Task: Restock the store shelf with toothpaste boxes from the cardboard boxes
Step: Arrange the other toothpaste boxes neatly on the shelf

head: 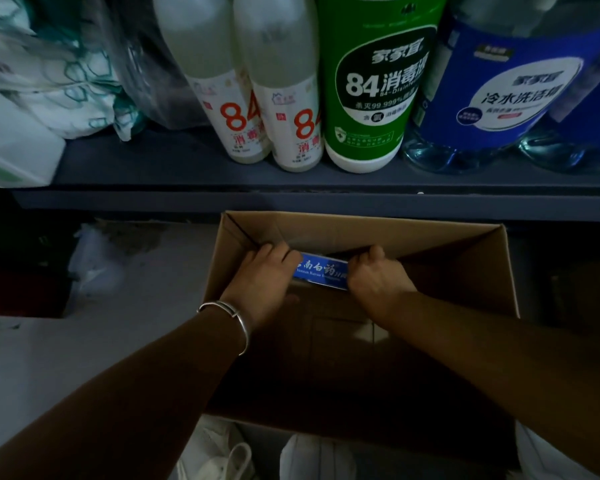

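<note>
- Toothpaste box (321,274), blue with white lettering, sits low inside the open cardboard box (465,258) on the floor, lying lengthwise between my two hands, near the far wall of the carton.
- My left hand (262,282) is closed around the left end of it, fingers curled over the top edge; a silver bangle (229,315) rides on that wrist.
- My right hand (374,275) is clamped on the right end the same way, so both ends are covered and only the middle of the printed face shows.
- I judge it light and fairly stiff, thin card around a tube, so it should lift easily but will dent if squeezed hard on the broad faces. Holding it by the short ends looks right to me; the glossy print may be a bit slick.
- Whether I hold one box or a stacked bundle, I cannot tell; the hands hide the edges.
- Inside the carton, the rest is dark; I can make out flat brown surfaces below, but cannot tell how many boxes remain.
- Above, the grey shelf (187,174) carries white disinfectant bottles (284,109), a green bottle (374,81) and a blue-labelled bottle (506,91).
</note>
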{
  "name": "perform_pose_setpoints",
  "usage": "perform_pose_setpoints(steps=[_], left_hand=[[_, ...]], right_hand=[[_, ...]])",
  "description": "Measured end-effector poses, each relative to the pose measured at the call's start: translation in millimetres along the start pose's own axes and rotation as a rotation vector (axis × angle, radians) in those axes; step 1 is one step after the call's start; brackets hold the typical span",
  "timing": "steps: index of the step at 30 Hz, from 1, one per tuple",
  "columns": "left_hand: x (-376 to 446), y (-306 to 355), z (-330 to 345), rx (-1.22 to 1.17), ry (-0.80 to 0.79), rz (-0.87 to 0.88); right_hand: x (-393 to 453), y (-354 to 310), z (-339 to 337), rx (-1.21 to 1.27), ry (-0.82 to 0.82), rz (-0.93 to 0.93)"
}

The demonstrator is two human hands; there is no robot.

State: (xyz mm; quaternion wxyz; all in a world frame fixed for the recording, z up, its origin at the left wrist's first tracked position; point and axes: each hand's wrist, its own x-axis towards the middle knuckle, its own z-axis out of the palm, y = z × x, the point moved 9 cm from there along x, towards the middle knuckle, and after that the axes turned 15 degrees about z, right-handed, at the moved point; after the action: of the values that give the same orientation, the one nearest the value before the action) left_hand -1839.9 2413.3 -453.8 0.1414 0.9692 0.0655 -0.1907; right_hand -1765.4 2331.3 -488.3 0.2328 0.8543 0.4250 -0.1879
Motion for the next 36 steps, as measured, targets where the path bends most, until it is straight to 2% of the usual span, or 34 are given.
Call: perform_pose_setpoints(steps=[8, 15, 22, 28, 36], left_hand=[[-0.2, -2.5, -0.9, 0.006, 0.008, 0.019], [-10.1, 5.2, -36.4, 0.047, 0.113, 0.067], [-37.2, 18.5, -92.3, 0.045, 0.208, 0.101], [-76.1, 22.7, -156.1, 0.184, 0.279, 0.063], [-146.7, 31.8, -231.1, 0.253, 0.411, 0.059]], right_hand=[[2.0, -2.5, 2.3, -0.036, 0.000, -0.022], [-17.9, 4.5, -29.2, 0.004, 0.050, -0.067], [-56.2, 14.2, -88.9, 0.034, 0.143, -0.109], [-91.5, 21.2, -148.5, -0.033, 0.254, -0.140], [-147.7, 22.4, -232.8, -0.043, 0.381, -0.166]])
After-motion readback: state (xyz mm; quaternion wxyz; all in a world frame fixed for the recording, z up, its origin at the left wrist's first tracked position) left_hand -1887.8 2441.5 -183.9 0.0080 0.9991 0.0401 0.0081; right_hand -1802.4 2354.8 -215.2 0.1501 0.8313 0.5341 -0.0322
